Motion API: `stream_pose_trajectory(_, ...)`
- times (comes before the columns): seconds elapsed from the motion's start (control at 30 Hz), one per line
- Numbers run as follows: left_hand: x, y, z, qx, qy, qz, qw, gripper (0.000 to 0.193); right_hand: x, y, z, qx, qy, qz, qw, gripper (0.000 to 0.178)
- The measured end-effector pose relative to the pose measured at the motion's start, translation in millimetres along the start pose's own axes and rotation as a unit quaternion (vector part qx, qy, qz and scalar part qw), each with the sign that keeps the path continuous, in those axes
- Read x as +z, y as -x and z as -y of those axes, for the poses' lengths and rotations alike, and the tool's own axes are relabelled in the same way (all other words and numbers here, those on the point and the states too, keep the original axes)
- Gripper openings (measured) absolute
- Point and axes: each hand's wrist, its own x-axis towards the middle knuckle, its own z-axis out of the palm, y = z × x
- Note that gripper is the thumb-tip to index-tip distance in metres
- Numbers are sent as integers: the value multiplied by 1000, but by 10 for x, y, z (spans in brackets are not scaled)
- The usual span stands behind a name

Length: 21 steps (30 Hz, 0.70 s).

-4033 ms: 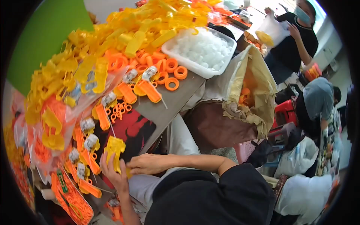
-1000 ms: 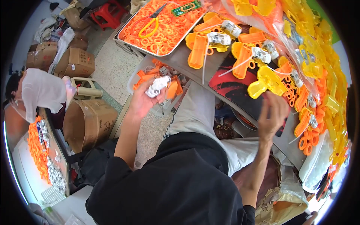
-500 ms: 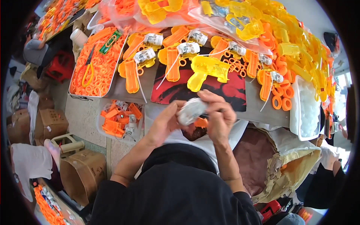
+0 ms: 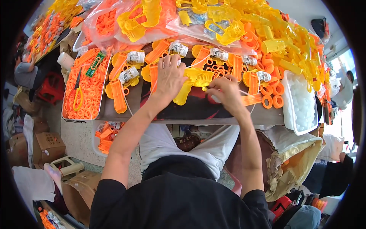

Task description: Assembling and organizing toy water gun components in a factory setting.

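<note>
A yellow toy-gun shell (image 4: pixel 200 78) lies on the dark red-and-black mat (image 4: pixel 167 110). My left hand (image 4: pixel 167 80) reaches over its rear end, fingers curled down beside an assembly's white cylinder; what they grip is hidden. At the shell's front end my right hand (image 4: pixel 227 93) has its fingers bent and pressed together. Under it shows a small red-and-white part (image 4: pixel 214 99), and an orange toy-gun handle (image 4: pixel 251 100) with a white strip sticks out past its wrist. Around both hands lie several orange-and-yellow toy-gun assemblies (image 4: pixel 119 95) with white cylinders.
To the left stands a tray (image 4: pixel 100 110) of orange rings with orange-handled scissors (image 4: pixel 77 91) on top. Yellow shells (image 4: pixel 293 57) are heaped at the back right, beside a white bin (image 4: pixel 291 114) of pale parts. A small box (image 4: pixel 95 139) of orange parts sits below the table edge.
Both hands have moved from above my lap forward to the mat, apart from each other. The whitish piece they held together no longer shows between them. The view has shifted.
</note>
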Motion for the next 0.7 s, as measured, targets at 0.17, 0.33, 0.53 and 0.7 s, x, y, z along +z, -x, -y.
stream_pose_trajectory(0.17,-193,167,-354,-27,138,-65,988,39,214,26,-5,55,-51,-22,997,16)
stream_pose_trajectory(0.33,-54,361,-414,-263,560,-35,785,39,197,35,-96,69,-107,16,992,17)
stream_pose_trajectory(0.53,-501,781,-279,-349,560,46,750,41,153,23,4,79,-176,72,979,15)
stream_pose_trajectory(0.7,-531,785,-226,-394,581,-24,712,39,158,51,-76,102,-164,87,977,11)
